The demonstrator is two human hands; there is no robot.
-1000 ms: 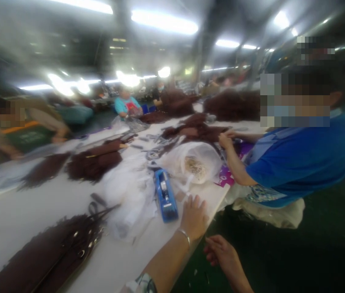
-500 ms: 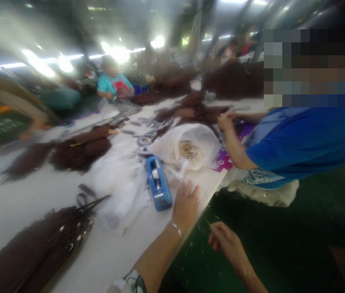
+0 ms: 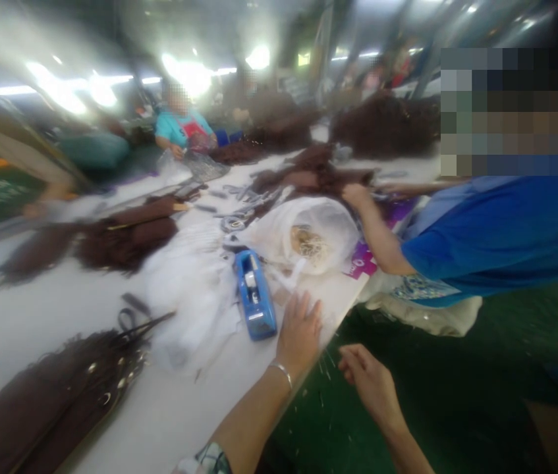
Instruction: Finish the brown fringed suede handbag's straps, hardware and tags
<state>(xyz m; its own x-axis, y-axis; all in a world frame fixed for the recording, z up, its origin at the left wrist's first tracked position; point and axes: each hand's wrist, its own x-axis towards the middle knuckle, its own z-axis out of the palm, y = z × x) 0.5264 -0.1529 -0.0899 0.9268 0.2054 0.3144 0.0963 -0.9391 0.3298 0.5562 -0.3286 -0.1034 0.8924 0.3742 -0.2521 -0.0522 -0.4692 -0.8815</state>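
Observation:
My left hand (image 3: 299, 334) lies flat near the edge of the white table (image 3: 239, 401), its fingers stretched forward and a bracelet on the wrist. Just left of it stands a blue tape dispenser (image 3: 261, 321). Off the table's edge, over the green floor, my right hand (image 3: 368, 374) is closed with thumb and fingertips pinched together. Whatever sits in that pinch is too small to make out. Beyond my left hand lies a white plastic bag (image 3: 271, 227), its mouth showing pale stringy bits. Crumpled white material (image 3: 187, 289) spreads left of the dispenser.
At lower left lies a dark brown fringed piece (image 3: 36, 408) with metal rings, scissors (image 3: 128, 320) at its tip. More brown pieces (image 3: 130, 240) lie farther back. A co-worker in a blue shirt (image 3: 496, 230) stands close on the right, hands on brown material. Other people work farther off.
My right hand has shifted slightly upward, still pinched. My left hand stays on the table. The co-worker's near hand has moved a little left.

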